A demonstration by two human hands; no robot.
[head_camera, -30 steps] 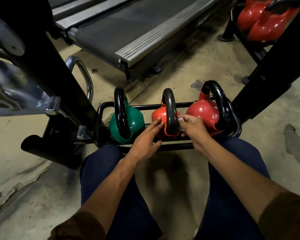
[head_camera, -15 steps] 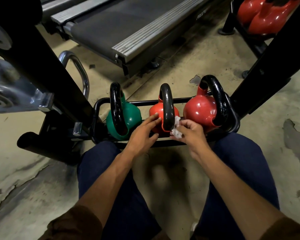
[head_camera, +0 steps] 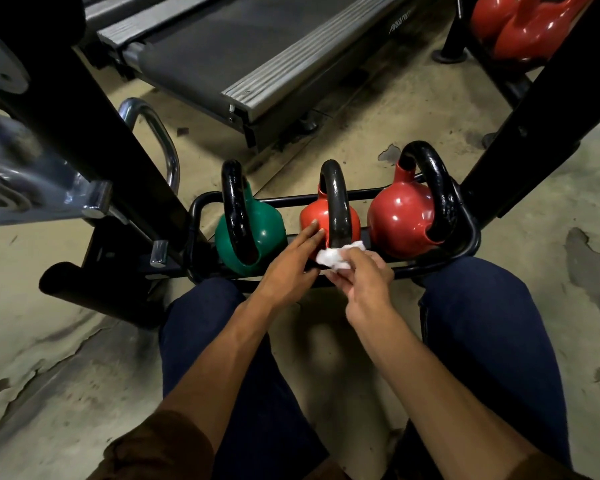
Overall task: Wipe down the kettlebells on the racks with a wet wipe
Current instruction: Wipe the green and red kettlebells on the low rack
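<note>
- While the person crouched over a low black tubular rack [head_camera: 474, 233], the right hand [head_camera: 364, 282] pinched a crumpled white wet wipe [head_camera: 333, 256] between curled fingers and thumb.
- That wipe was pressed against the foot of the black handle on the small red kettlebell [head_camera: 312, 213], which stood in the middle of the rack.
- The left hand [head_camera: 284, 268] held nothing; its fingers lay straight, the tips touching the left side of the same kettlebell's red body.
- A green kettlebell with a black handle [head_camera: 267, 230] stood just to the left of it, and a larger red kettlebell with a thick black handle [head_camera: 399, 216] stood to the right, at the rack's end.
- Knees in dark blue trousers [head_camera: 482, 323] flanked both forearms.
- Beyond the rack lay a grey treadmill deck [head_camera: 222, 46] on a worn concrete floor [head_camera: 361, 116].
- Glossy red kettlebells [head_camera: 520, 26] sat on another rack at the top right.
</note>
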